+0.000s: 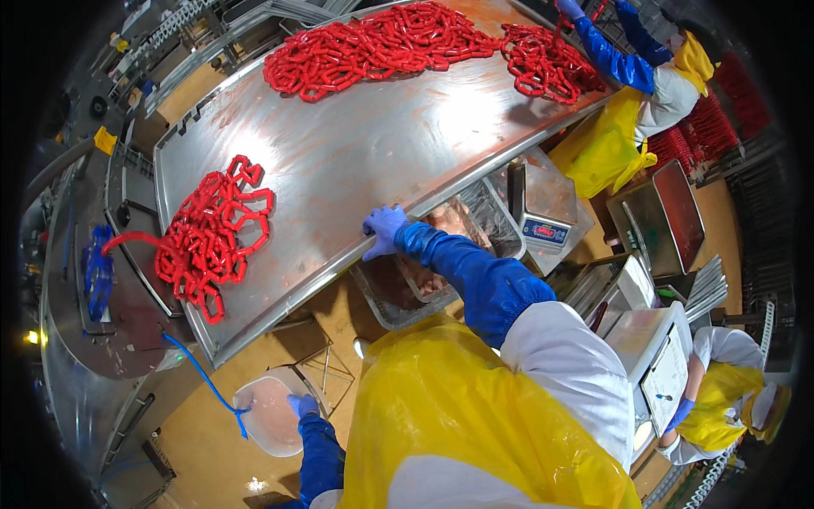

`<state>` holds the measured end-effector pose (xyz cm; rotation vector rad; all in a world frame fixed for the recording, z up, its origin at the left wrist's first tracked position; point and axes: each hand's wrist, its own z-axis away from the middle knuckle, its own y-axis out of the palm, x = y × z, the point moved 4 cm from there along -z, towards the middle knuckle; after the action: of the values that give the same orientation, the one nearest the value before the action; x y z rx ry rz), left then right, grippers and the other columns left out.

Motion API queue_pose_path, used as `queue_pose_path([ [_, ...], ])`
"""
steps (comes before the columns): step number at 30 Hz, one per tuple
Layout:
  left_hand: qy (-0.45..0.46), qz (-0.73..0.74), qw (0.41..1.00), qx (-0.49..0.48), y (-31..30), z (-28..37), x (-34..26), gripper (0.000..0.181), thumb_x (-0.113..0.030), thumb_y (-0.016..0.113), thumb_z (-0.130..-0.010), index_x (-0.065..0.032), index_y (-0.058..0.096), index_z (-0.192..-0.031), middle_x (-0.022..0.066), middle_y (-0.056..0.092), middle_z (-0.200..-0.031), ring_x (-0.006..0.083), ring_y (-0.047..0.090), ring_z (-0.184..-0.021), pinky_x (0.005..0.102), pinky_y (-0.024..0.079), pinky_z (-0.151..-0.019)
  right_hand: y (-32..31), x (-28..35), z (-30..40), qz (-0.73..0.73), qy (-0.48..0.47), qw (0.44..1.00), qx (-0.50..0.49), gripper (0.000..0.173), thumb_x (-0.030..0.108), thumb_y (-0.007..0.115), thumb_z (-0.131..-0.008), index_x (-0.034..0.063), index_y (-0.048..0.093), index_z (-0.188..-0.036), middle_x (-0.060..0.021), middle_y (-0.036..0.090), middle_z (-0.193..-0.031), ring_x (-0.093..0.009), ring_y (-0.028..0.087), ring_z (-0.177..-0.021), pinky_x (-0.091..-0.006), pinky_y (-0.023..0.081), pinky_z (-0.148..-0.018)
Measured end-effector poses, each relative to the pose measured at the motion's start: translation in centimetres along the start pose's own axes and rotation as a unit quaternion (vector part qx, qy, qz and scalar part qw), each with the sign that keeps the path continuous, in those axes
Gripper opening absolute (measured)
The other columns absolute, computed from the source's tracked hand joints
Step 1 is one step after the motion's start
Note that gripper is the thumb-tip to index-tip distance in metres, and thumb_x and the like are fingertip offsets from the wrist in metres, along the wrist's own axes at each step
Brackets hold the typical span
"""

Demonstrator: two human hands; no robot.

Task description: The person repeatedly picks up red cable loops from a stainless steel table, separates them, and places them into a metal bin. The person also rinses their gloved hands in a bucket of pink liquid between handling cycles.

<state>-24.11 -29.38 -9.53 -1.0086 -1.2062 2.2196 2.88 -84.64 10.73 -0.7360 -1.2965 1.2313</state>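
My right hand (385, 230), in a purple glove and a blue sleeve, grips the near raised rim of a large stainless-steel table (356, 146). My left hand (303, 404), also gloved, is low at the left, by the inner side of a white plastic bin (267, 423); whether it holds anything cannot be told. A pile of linked sausages in red casing (203, 248) lies on the table's left end. A red strand joins it to a machine with a blue part (98, 273). A larger pile of red links (381, 48) lies along the far side.
A co-worker in a yellow apron (598, 146) handles more red links (550, 63) at the right end. Below the table edge are tubs with pale meat (423, 277) and a digital scale (547, 203). Another co-worker (725, 394) stands by a clipboard (664, 375). A blue cord (203, 372) hangs beside the bin.
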Motion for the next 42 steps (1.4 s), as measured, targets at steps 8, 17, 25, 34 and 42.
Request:
queue_pose_path([
  [8, 0.037, -0.029, 0.999, 0.022, 0.0, 0.5, 3.6, 0.046, -0.009, 0.057, -0.085, 0.0037, 0.050, -0.130, 0.0282, 0.059, -0.125, 0.0421, 0.056, -0.119, 0.0462, 0.046, -0.099, 0.2, 2.3, -1.4, -0.025, -0.045, 0.999, -0.011, 0.063, 0.065, 0.081, -0.062, 0.0134, 0.073, -0.097, -0.0124, 0.070, -0.095, -0.033, 0.067, -0.094, -0.0457, 0.053, -0.083],
  [17, -0.024, -0.020, 0.998, -0.045, 0.2, 1.9, 1.2, 0.030, -0.008, 0.051, -0.086, -0.0007, 0.054, -0.114, 0.0295, 0.063, -0.112, 0.0481, 0.061, -0.106, 0.0535, 0.049, -0.091, 2.3, 3.4, -0.9, 0.007, 0.010, 1.000, -0.025, 0.066, 0.063, 0.083, -0.063, 0.0182, 0.069, -0.109, -0.0071, 0.065, -0.115, -0.029, 0.057, -0.116, -0.0472, 0.042, -0.101],
  [25, -0.029, -0.013, 0.998, -0.059, -0.8, 2.2, 0.4, 0.027, -0.008, 0.053, -0.085, -0.0022, 0.053, -0.111, 0.0288, 0.063, -0.110, 0.0466, 0.061, -0.106, 0.0531, 0.049, -0.090, 2.7, 3.5, -1.4, 0.013, 0.014, 1.000, -0.013, 0.069, 0.065, 0.083, -0.062, 0.0170, 0.068, -0.110, -0.0090, 0.064, -0.114, -0.031, 0.058, -0.114, -0.0464, 0.046, -0.097],
  [34, 0.014, -0.009, 0.994, -0.109, -0.6, 2.0, 1.3, 0.033, -0.008, 0.049, -0.085, -0.0006, 0.053, -0.117, 0.0301, 0.062, -0.113, 0.0466, 0.060, -0.108, 0.0528, 0.048, -0.093, 2.3, 4.0, -1.2, 0.010, 0.012, 0.999, -0.029, 0.067, 0.062, 0.084, -0.063, 0.0171, 0.068, -0.110, -0.0081, 0.065, -0.113, -0.030, 0.060, -0.111, -0.0439, 0.046, -0.097],
  [42, -0.033, 0.005, 0.999, -0.036, -1.3, 2.1, -0.3, 0.034, -0.007, 0.048, -0.085, 0.0000, 0.053, -0.118, 0.0308, 0.062, -0.114, 0.0464, 0.060, -0.110, 0.0516, 0.048, -0.095, 2.4, 3.3, -1.0, 0.022, 0.034, 0.999, -0.015, 0.066, 0.064, 0.081, -0.064, 0.0192, 0.069, -0.111, -0.0072, 0.064, -0.117, -0.030, 0.057, -0.117, -0.0453, 0.044, -0.100],
])
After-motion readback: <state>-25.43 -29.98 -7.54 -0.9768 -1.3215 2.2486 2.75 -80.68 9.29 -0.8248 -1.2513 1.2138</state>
